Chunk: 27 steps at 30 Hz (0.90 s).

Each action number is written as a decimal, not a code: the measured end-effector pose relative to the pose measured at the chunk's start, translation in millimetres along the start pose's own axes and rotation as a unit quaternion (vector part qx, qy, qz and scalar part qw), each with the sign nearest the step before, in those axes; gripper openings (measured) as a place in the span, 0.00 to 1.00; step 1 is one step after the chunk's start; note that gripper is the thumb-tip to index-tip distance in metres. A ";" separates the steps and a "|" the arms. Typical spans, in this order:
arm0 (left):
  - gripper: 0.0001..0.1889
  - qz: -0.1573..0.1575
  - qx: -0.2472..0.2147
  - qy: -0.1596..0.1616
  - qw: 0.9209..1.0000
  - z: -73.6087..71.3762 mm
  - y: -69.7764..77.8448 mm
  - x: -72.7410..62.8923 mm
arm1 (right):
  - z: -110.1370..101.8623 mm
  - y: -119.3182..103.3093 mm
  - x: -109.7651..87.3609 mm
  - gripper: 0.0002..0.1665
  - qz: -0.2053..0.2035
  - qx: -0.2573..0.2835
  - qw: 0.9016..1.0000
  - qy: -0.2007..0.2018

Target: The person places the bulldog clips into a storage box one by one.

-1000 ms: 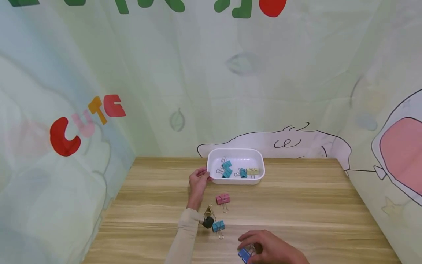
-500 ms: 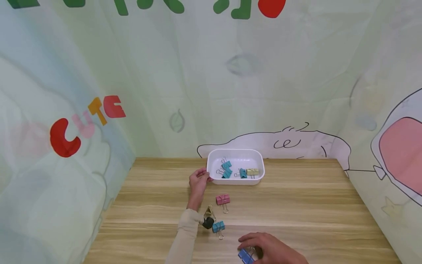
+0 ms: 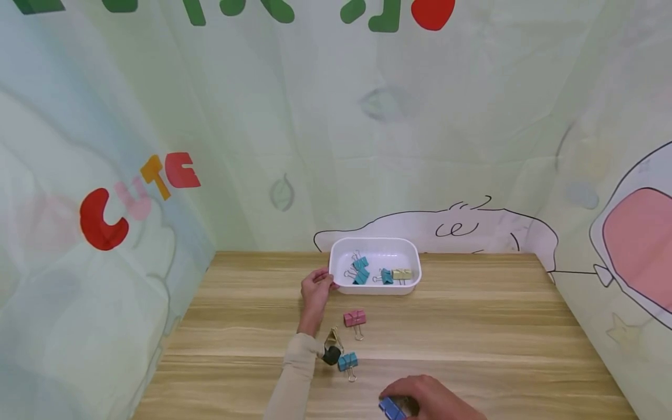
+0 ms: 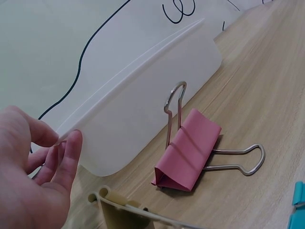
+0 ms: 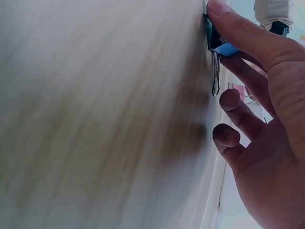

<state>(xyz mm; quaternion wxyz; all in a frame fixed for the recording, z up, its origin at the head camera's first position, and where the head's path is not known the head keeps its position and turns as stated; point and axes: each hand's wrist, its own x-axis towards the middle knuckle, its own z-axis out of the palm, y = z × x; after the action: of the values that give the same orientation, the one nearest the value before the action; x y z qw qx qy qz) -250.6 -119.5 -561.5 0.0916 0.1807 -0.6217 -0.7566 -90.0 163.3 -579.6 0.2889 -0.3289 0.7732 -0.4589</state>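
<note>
Clip, blue (image 3: 392, 408), sits right at the fingertips of the right hand (image 3: 433, 399), out on the left side of the palm, near edge of table (image 3: 499, 326). Grip narrow: pinched between thumb and a finger; two other fingers curl loosely below, off the clip. Wire handle sticks out past the pinch. Can't tell from here if it touches the wood. Left hand (image 3: 315, 289) well apart from it, thumb and fingers pinching the near-left corner rim of the white tray (image 3: 388, 256) at the far edge. Between tray and blue clip, on the wood: pink clip (image 3: 354, 317), gold clip (image 3: 333, 335) beside the left wrist, teal clip (image 3: 347, 361). Inside tray: three teal clips (image 3: 360, 275) left and centre, yellow clip (image 3: 402, 273) at right.
</note>
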 end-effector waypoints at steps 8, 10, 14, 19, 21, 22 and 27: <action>0.15 0.001 -0.002 0.001 1.000 -0.1 -1.2 -0.4 | -0.2 -3.5 4.4 0.21 -0.011 -0.036 0.999 0.002; 0.14 0.001 -0.002 0.001 1.000 -0.3 -1.3 -0.9 | -2.6 -4.9 5.5 0.23 -0.014 -0.057 0.998 -0.004; 0.15 0.000 -0.002 0.002 1.000 0.0 -0.8 -1.2 | -9.4 -8.6 8.1 0.25 -0.018 -0.114 0.993 -0.015; 0.15 -0.004 0.000 0.002 1.000 -0.1 -0.4 -0.7 | -16.6 -13.2 13.8 0.27 -0.025 -0.176 0.984 -0.005; 0.15 -0.004 0.000 0.002 1.000 -0.2 -0.5 -0.5 | -20.2 -16.3 16.7 0.28 -0.025 -0.191 0.981 -0.001; 0.15 -0.003 0.001 0.002 1.000 -0.2 -0.5 -0.5 | -22.4 -17.8 18.7 0.28 -0.029 -0.204 0.978 0.003; 0.15 0.000 0.003 0.000 1.000 -0.2 -0.9 -0.6 | -36.1 -24.6 29.5 0.31 -0.074 -0.297 0.951 0.038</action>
<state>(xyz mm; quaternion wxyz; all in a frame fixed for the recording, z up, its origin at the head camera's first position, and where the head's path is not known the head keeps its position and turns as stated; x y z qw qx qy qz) -249.9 -119.2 -562.4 0.0907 0.1812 -0.6235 -0.7551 -129.2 150.3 -546.9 0.1143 -0.4383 0.8585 -0.2405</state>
